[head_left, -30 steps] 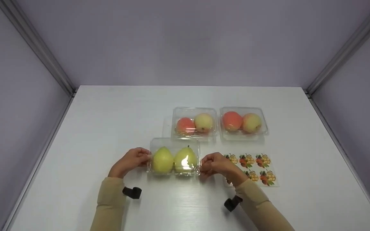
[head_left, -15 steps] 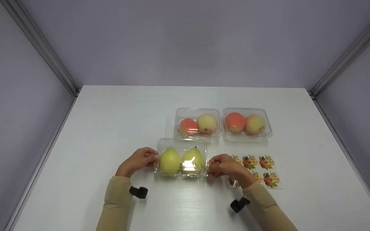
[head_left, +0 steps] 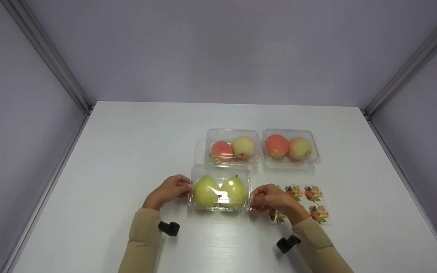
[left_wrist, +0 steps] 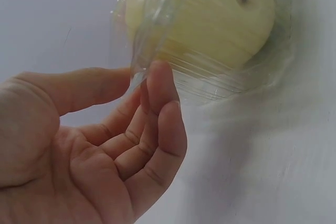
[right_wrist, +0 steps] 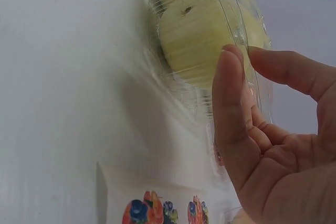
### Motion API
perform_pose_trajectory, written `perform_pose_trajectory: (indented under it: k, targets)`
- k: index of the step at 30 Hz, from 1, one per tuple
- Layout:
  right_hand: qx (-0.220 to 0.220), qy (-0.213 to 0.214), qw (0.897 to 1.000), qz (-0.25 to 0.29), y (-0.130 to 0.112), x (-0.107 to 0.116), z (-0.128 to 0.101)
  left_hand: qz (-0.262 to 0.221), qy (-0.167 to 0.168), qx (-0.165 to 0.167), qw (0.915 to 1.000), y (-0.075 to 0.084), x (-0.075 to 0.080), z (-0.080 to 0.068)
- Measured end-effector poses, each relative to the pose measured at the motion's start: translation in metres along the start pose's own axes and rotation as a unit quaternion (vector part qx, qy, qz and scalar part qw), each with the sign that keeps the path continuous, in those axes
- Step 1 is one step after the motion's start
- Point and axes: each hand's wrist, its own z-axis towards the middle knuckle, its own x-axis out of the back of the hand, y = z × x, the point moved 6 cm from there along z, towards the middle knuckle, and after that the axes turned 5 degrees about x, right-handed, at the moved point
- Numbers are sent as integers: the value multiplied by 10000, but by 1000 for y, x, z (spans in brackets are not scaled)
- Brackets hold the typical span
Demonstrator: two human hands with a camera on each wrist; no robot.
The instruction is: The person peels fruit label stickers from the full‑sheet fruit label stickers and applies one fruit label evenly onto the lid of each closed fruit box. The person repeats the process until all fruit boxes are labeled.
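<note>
Two yellow-green pears (head_left: 206,191) sit side by side in a clear plastic clamshell container (head_left: 220,173) with its lid down. At its left side, my left hand (head_left: 170,190) pinches the rim between thumb and fingers. The left wrist view shows the rim (left_wrist: 149,30) caught between the thumb and bent fingers. My right hand (head_left: 275,199) pinches the opposite side; in the right wrist view the thumb and forefinger meet on the clear edge (right_wrist: 242,35). The right forearm and hand partly cover a sheet of fruit stickers (head_left: 312,193).
Behind the pears stand two more clear containers, each with a red and a pale yellow apple: the left box (head_left: 224,133) and the right box (head_left: 292,132). The pear container lies close in front of the left one. Walls enclose the white table (head_left: 135,132) at the back and sides.
Both hands have moved the pear container a little to the right, toward the sticker sheet and in front of the left apple box. Their grip looks the same. The view has shifted slightly.
</note>
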Motion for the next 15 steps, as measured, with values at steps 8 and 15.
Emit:
perform_pose_trajectory:
  k: [8,15]
  targets:
    - [31,-23,10000,-11,5,7,-6,-40,-63,-1,10000,4,-9,4]
    - [55,30,9999,132,7,12,-10,-70,-155,-150,9997,8,-14,6]
